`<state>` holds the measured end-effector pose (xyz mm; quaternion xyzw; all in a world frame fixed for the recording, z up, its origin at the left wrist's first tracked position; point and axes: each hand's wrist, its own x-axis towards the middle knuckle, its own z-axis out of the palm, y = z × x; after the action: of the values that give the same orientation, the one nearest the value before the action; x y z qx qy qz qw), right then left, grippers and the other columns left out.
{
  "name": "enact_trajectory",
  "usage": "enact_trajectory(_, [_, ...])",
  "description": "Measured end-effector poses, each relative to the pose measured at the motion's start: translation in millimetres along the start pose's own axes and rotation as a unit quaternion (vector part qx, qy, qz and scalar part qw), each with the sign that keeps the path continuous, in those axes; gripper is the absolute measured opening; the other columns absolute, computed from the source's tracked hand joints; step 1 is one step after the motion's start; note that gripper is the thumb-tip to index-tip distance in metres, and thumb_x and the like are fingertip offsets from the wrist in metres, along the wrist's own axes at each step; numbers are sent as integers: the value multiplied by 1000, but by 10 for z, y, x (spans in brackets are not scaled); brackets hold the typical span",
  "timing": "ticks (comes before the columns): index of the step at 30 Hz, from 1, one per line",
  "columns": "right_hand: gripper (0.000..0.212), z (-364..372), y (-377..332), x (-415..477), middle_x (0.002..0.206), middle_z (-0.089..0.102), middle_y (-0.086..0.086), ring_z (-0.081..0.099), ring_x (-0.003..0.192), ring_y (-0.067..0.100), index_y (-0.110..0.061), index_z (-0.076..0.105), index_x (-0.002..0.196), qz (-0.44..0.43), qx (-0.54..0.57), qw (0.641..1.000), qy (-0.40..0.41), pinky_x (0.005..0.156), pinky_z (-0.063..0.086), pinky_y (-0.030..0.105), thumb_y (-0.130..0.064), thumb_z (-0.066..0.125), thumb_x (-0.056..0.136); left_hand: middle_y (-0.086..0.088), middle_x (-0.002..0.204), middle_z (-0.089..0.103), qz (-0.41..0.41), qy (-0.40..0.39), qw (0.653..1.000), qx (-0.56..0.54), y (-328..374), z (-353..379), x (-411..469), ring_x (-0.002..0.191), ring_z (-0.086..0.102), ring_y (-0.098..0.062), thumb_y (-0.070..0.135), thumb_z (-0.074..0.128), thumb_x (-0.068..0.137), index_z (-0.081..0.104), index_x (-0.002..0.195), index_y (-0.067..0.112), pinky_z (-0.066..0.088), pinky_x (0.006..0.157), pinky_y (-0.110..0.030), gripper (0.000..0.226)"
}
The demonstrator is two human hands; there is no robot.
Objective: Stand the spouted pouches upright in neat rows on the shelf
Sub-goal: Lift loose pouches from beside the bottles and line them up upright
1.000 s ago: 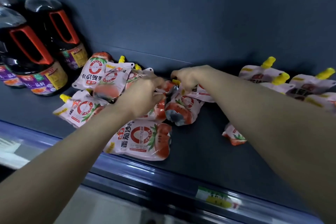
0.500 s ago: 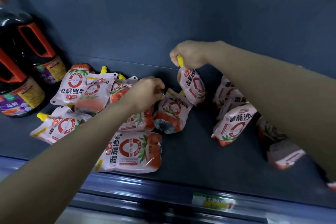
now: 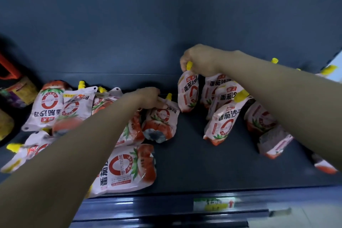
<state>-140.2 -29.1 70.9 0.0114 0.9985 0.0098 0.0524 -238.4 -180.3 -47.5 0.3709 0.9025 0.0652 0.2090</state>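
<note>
White and red spouted pouches with yellow caps lie on a dark shelf [image 3: 194, 163]. My right hand [image 3: 199, 60] is shut on the yellow spout of one pouch [image 3: 187, 94], which hangs upright above the shelf, left of several standing pouches [image 3: 222, 124]. My left hand [image 3: 148, 98] is closed on the top of a fallen pouch [image 3: 161, 122] in the heap [image 3: 74, 109] on the left. One large pouch [image 3: 125, 168] lies flat near the front edge.
Dark sauce bottles with orange handles [image 3: 13, 83] stand at the far left. The shelf's back wall [image 3: 166, 24] is dark blue. A price tag [image 3: 212, 204] sits on the front rail. Bare shelf shows between the heap and the standing pouches.
My right hand lifted a pouch by its spout out of the heap and carried it right toward the standing pouches. My left hand stayed gripping in the heap. The view shifted right.
</note>
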Motion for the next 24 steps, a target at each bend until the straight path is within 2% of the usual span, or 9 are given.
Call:
enact_trajectory(4, [21, 21, -30, -35, 97, 50, -1, 48, 89, 16, -16, 66, 100, 16, 21, 1000, 17, 72, 38, 27, -2, 60, 85, -12, 135, 50, -15, -4, 997, -71, 14, -10, 117, 120, 50, -28, 39, 73, 73, 42, 134, 4, 41, 95, -33, 77])
enact_trajectory(6, [21, 24, -54, -46, 96, 49, -1, 49, 89, 17, -15, 67, 100, 24, 36, 999, 26, 72, 38, 27, -3, 60, 85, -12, 126, 56, -22, -3, 996, -89, 20, -15, 148, 108, 55, -26, 36, 76, 71, 50, 126, 2, 44, 85, -31, 69])
enact_trajectory(8, [22, 35, -82, -56, 99, 50, 1, 52, 89, 21, -16, 67, 100, 34, 45, 998, 34, 72, 42, 28, -2, 59, 85, -12, 111, 65, -22, -15, 996, -89, 27, -14, 169, 92, 59, -23, 34, 78, 69, 61, 110, 0, 46, 76, -31, 56])
enact_trajectory(10, [24, 47, -107, -67, 102, 53, 3, 54, 90, 22, -17, 68, 99, 41, 46, 997, 43, 73, 45, 29, 0, 57, 84, -10, 101, 67, -26, -14, 997, -77, 38, 7, 161, 87, 61, -22, 31, 78, 70, 64, 103, 1, 48, 75, -31, 47])
enact_trajectory(14, [27, 43, -147, -120, 101, 53, 2, 53, 87, 22, -17, 68, 95, 59, 57, 995, 60, 70, 45, 28, 3, 54, 84, -11, 96, 65, -30, 42, 997, -63, 44, 87, 92, 83, 59, -22, 17, 70, 77, 64, 100, 2, 48, 71, -30, 28])
enact_trajectory(17, [22, -19, -167, -174, 106, 60, 7, 58, 92, 25, -15, 67, 94, 59, 56, 993, 88, 74, 49, 30, 1, 55, 85, -13, 97, 66, -26, 80, 993, -86, 47, 86, 5, 85, 60, -24, 12, 65, 80, 66, 98, 1, 48, 70, -31, 22])
enact_trajectory(21, [20, -225, -192, -270, 106, 64, 11, 61, 95, 30, -13, 68, 94, 63, 62, 984, 156, 79, 53, 34, -1, 53, 86, -8, 87, 60, -28, 157, 975, -154, 51, 0, -161, 80, 55, -23, 8, 65, 76, 66, 91, 8, 43, 68, -28, 15])
enact_trajectory(24, [20, -436, -220, -392, 105, 66, 11, 61, 95, 29, -13, 68, 94, 66, 81, 968, 228, 78, 51, 32, -4, 52, 86, -7, 82, 61, -40, 218, 951, -217, 81, -79, -300, 76, 55, -22, 5, 59, 79, 63, 78, 14, 40, 64, -26, 10])
